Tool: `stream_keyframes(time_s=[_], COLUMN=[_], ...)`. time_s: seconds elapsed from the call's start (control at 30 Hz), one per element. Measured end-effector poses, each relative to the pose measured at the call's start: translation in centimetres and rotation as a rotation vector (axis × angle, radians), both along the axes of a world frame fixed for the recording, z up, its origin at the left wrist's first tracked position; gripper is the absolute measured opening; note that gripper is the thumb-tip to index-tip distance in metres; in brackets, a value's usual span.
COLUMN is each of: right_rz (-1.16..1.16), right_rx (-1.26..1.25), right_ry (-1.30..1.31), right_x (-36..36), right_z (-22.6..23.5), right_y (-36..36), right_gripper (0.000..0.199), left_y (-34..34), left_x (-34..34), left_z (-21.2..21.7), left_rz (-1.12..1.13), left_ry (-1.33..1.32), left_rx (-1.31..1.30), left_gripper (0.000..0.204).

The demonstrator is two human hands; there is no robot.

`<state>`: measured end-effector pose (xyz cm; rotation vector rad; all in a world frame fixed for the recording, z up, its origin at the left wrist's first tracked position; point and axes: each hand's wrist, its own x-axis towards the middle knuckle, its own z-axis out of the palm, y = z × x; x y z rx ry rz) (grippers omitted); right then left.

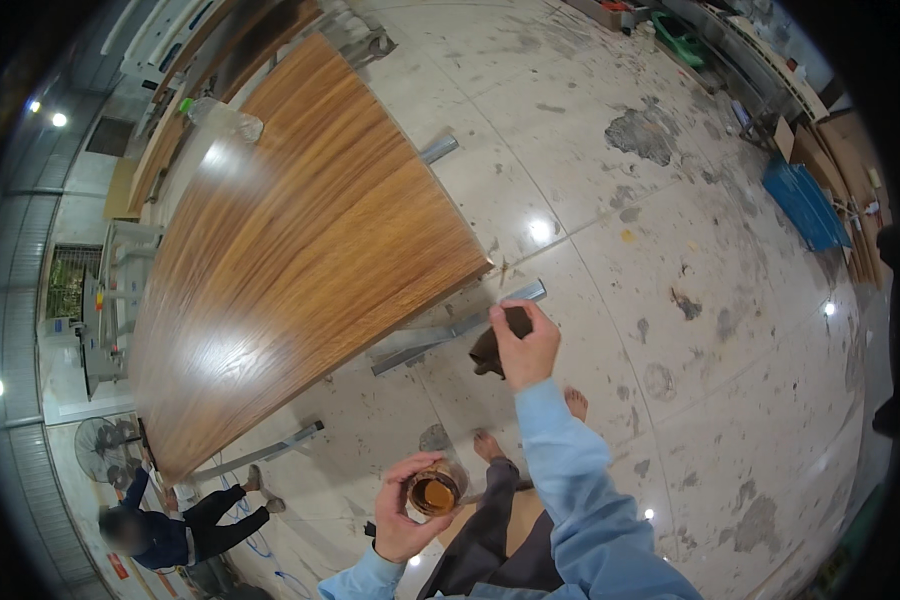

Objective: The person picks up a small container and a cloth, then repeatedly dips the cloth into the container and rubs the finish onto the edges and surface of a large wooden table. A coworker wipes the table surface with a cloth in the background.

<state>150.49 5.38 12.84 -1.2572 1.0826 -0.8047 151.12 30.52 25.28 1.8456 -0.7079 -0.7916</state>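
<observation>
My left hand [398, 522] is wrapped round a small clear jar [450, 470] with orange-brown liquid in it, held low in front of my legs. Farther forward, my right hand [531, 350] pinches a dark brown cloth [485, 353], which hangs from thumb and fingers. That hand is just off the near right corner of a large glossy wood-grain panel [330, 220]; the cloth does not appear to touch it. The panel rests on metal supports, one of which is a grey bar [440, 335] sticking out below its edge.
A clear plastic bottle [228, 120] lies at the panel's far left side. Another person [150, 535] is at the panel's lower left end, close to a standing fan [100, 448]. On the stained tiled floor [710, 370], a blue bin [805, 205] and cardboard stand at right.
</observation>
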Motion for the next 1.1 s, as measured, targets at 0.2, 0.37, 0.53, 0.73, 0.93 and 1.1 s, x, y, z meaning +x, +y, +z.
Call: stream_keyframes(time_s=[0.2, 0.37, 0.53, 0.73, 0.93, 1.1], right_rz=[0.005, 0.174, 0.067, 0.001, 0.119, 0.055], right_rx=[-0.371, -0.461, -0.443, -0.436, -0.518, -0.515], right_ry=[-0.014, -0.027, 0.048, 0.081, 0.067, 0.079], right_x=[-0.8, -0.4, -0.6, -0.8, -1.2, -0.7], right_z=[1.0, 1.0, 0.6, 0.4, 0.2, 0.4], right_y=[-1.1, -1.3, -1.5, -1.8, -2.5, -1.4], right_gripper=[0.013, 0.014, 0.013, 0.014, 0.012, 0.012], left_y=[0.6, 0.9, 1.7, 2.4, 2.9, 3.2], left_x=[0.1, 0.0, 0.2, 0.5, 0.8, 1.1], left_z=[-0.5, -1.1, -1.4, -1.8, -1.9, -2.1], left_rz=[-0.002, 0.027, 0.026, 0.049, 0.073, 0.076], left_ry=[-0.012, -0.003, -0.018, 0.001, 0.006, -0.019], left_rx=[0.033, -0.037, -0.018, -0.03, -0.029, -0.036], left_gripper=[0.076, 0.073, 0.073, 0.073, 0.073, 0.073])
